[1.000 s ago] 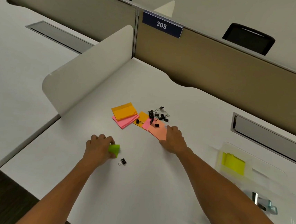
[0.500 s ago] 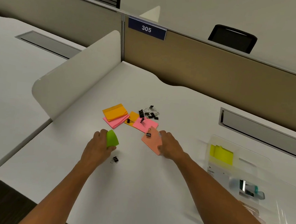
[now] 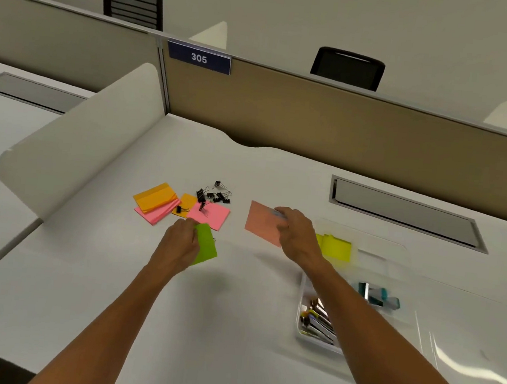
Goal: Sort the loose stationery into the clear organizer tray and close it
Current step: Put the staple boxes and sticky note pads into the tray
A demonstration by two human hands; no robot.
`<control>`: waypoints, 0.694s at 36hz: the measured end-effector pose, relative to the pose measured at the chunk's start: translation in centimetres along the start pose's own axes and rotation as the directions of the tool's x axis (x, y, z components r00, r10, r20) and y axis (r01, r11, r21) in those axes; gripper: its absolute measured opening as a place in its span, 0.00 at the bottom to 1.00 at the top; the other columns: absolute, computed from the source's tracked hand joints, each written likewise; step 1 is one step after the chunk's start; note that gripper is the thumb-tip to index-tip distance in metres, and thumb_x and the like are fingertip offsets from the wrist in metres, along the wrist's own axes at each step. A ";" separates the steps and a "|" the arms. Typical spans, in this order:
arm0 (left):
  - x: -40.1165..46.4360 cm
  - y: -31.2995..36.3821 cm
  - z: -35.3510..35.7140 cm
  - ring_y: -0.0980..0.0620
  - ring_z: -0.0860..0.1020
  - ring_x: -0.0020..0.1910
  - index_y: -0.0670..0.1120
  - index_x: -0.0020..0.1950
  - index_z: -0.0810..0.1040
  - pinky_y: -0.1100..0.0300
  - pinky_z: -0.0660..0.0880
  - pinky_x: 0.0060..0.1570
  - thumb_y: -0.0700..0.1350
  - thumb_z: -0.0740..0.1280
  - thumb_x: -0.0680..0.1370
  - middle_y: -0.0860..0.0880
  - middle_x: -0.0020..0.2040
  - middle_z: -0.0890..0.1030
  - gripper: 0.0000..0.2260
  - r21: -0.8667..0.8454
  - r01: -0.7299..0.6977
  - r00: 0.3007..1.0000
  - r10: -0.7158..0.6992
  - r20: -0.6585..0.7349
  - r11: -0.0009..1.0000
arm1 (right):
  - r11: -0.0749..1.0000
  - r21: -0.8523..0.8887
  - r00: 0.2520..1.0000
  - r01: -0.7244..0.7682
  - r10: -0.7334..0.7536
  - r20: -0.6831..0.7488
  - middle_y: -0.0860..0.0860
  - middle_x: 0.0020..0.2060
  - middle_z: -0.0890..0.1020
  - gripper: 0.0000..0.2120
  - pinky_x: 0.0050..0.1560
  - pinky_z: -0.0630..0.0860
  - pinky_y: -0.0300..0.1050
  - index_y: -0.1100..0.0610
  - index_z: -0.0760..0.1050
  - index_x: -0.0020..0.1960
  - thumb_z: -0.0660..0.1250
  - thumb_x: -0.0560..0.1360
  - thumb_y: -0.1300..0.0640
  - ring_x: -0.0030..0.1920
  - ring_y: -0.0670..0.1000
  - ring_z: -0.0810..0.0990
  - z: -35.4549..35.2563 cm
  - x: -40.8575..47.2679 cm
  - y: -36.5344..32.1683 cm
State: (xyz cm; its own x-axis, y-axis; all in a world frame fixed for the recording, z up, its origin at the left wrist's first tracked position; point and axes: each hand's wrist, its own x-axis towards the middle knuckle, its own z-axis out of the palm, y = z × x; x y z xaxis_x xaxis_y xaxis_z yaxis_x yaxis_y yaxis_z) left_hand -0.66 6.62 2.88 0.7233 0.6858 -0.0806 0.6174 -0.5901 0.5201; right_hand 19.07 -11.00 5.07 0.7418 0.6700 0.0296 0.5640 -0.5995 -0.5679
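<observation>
Your right hand (image 3: 296, 234) has carried the salmon note pad (image 3: 261, 222) toward the clear organizer tray (image 3: 394, 258) near the desk's right edge, fingers pinching it | left hand (image 3: 180, 242) pinches the green pad (image 3: 205, 244) mid-desk.

White desk (image 3: 142, 305): sticky-note pads (image 3: 155, 202) and binder clips (image 3: 215, 192) far centre; clear organizer tray (image 3: 387, 328) right.

organizer tray (image 3: 407, 250): blurred, right arm hides part | tray contents (image 3: 317, 321): smeared, unidentifiable
</observation>
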 end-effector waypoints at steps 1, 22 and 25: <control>0.1 0.7 0.3 0.41 0.75 0.51 0.39 0.59 0.72 0.53 0.68 0.44 0.40 0.56 0.82 0.39 0.52 0.77 0.10 -0.005 0.000 1.000 0.000 0.014 1.000 | 0.999 0.041 0.999 -0.023 0.024 -0.035 0.57 0.60 0.78 0.21 0.58 0.73 0.50 0.56 0.74 0.68 0.61 0.77 0.67 0.59 0.58 0.76 -1.0 -0.1 0.6; 1.7 13.8 3.7 0.51 0.78 0.46 0.45 0.55 0.82 0.67 0.70 0.41 0.36 0.62 0.79 0.50 0.46 0.82 0.11 -0.405 -0.180 0.978 0.209 0.028 0.896 | 0.917 0.123 0.895 -0.379 0.398 -0.202 0.57 0.59 0.80 0.15 0.48 0.79 0.44 0.57 0.79 0.63 0.68 0.78 0.65 0.51 0.51 0.77 -8.9 -2.4 16.1; 2.3 15.4 4.2 0.53 0.79 0.48 0.44 0.56 0.82 0.71 0.70 0.42 0.36 0.64 0.78 0.50 0.48 0.83 0.10 -0.415 -0.200 0.971 0.237 0.040 0.888 | 0.916 0.124 0.902 -0.382 0.399 -0.167 0.56 0.58 0.81 0.15 0.35 0.71 0.32 0.56 0.80 0.62 0.68 0.77 0.65 0.48 0.50 0.76 -8.5 -1.8 16.3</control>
State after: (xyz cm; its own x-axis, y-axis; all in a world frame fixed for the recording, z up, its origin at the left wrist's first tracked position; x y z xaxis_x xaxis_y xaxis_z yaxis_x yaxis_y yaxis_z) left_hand 11.79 -2.71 7.10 0.8609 0.5087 0.0112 0.2752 -0.4841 0.8306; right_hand 30.00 -25.70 2.77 0.9543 0.2923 -0.0628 0.1883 -0.7507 -0.6333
